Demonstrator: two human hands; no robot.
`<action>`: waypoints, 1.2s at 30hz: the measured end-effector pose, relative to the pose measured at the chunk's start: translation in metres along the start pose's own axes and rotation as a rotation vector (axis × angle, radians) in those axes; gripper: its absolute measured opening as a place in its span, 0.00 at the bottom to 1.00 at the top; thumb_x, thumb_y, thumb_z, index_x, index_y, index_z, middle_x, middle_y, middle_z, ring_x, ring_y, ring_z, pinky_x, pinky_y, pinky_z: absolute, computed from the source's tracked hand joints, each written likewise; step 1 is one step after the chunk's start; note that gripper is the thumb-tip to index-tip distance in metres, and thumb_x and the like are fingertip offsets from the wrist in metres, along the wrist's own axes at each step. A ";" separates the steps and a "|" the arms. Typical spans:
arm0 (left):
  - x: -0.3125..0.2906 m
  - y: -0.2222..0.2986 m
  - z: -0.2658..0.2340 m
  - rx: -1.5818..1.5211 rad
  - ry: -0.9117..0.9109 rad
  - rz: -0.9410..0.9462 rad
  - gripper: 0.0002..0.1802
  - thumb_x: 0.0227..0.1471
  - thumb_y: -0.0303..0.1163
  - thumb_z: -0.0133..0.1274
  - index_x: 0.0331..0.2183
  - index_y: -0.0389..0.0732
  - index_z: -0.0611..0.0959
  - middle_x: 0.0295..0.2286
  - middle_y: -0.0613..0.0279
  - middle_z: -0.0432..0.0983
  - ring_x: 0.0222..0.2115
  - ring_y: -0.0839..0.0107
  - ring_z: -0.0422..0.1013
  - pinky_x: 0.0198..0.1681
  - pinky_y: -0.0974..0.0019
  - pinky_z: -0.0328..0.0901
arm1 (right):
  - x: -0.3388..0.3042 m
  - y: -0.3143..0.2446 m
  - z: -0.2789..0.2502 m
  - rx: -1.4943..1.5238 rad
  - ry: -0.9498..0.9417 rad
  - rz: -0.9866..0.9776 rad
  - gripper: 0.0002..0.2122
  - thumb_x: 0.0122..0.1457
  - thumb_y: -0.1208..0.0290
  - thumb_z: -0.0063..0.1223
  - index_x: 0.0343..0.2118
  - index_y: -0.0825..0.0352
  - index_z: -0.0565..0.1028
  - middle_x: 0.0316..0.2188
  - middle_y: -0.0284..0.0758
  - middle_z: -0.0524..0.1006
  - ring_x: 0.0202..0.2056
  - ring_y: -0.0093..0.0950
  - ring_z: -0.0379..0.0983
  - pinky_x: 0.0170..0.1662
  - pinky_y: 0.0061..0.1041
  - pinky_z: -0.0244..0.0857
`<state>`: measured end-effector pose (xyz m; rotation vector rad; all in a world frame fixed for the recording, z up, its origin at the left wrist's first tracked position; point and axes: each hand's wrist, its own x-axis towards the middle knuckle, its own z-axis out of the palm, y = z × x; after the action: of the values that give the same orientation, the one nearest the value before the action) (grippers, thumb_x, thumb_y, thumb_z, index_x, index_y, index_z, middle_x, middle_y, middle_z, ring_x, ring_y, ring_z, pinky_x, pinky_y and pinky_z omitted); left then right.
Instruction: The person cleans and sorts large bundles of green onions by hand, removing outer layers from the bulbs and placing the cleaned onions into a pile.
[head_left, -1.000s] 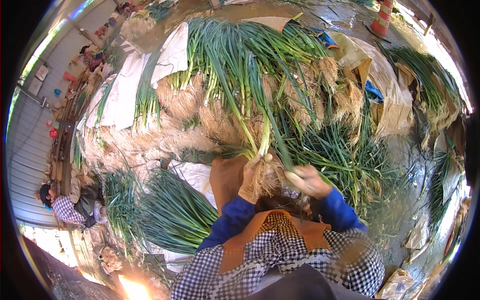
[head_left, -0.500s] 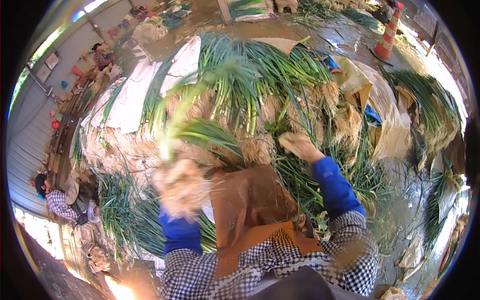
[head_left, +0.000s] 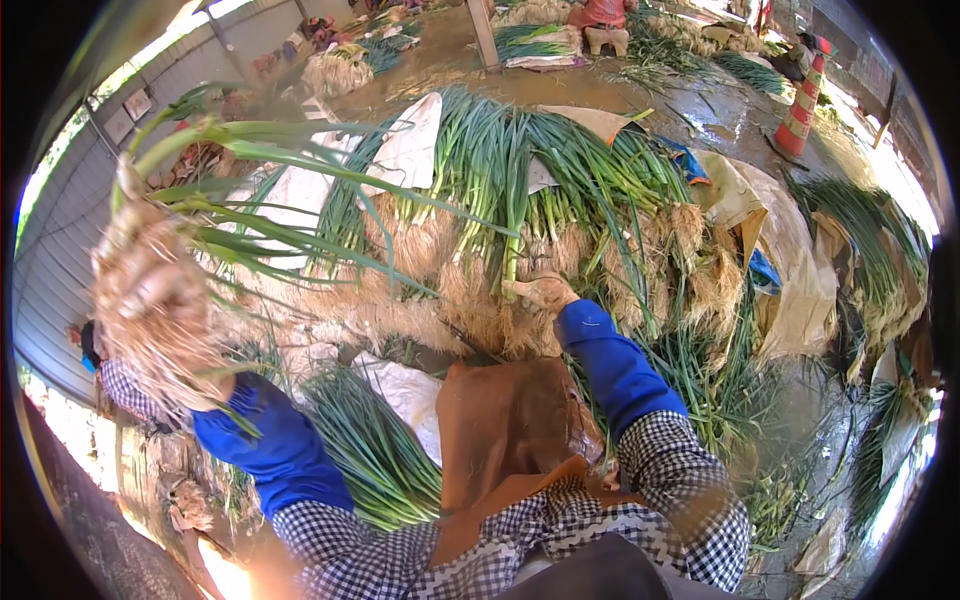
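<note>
At the far left, my left hand (head_left: 160, 285) is raised and closed round a bunch of green onions (head_left: 150, 235). Pale, stringy roots hang over the fingers, and the green leaves fan out to the right. In the middle, my right hand (head_left: 545, 292) reaches to the front of a long heap of green onions (head_left: 480, 160). Its fingers are closed at the white base of one green onion stalk (head_left: 511, 262). Roots of the heap face me, with leaves pointing away. Blue sleeve covers are on both forearms.
More green onions (head_left: 365, 440) lie low at my left beside a white sheet (head_left: 400, 395). A brown apron (head_left: 505, 410) covers my lap. Beige sheeting (head_left: 800, 270) drapes the heap's right end. A striped traffic cone (head_left: 800, 110) stands on wet floor; a person (head_left: 130, 385) sits at left.
My left hand has swung outward to the left and up with its bunch. My right hand has shifted left along the heap's front to a stalk. The whole view has turned slightly.
</note>
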<state>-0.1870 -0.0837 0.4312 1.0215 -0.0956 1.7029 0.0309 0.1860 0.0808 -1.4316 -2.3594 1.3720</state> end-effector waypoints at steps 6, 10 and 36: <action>0.013 0.064 -0.002 0.097 -0.082 0.082 0.32 0.49 0.19 0.41 0.55 0.30 0.51 0.26 0.64 0.63 0.17 0.81 0.62 0.17 0.79 0.62 | -0.013 -0.007 0.038 -0.013 0.284 -0.049 0.33 0.48 0.40 0.47 0.53 0.60 0.65 0.54 0.43 0.62 0.56 0.34 0.58 0.57 0.24 0.51; -0.008 0.035 -0.028 0.320 0.018 0.103 0.24 0.51 0.24 0.42 0.50 0.31 0.59 0.24 0.65 0.61 0.19 0.82 0.59 0.18 0.78 0.62 | 0.000 0.005 0.061 -0.730 -0.001 -0.392 0.16 0.59 0.55 0.37 0.49 0.46 0.69 0.49 0.40 0.68 0.52 0.32 0.62 0.53 0.22 0.55; -0.246 -0.394 -0.195 0.218 0.628 -0.564 0.12 0.54 0.28 0.44 0.41 0.36 0.74 0.40 0.63 0.70 0.42 0.72 0.65 0.49 0.69 0.59 | -0.068 0.074 -0.008 -0.369 1.034 -0.427 0.13 0.53 0.64 0.51 0.16 0.64 0.69 0.15 0.42 0.69 0.21 0.37 0.69 0.25 0.32 0.63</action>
<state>0.0319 -0.0069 -0.0162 0.5450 0.7318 1.4430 0.1237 0.1535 0.0582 -1.1457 -1.9988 0.0111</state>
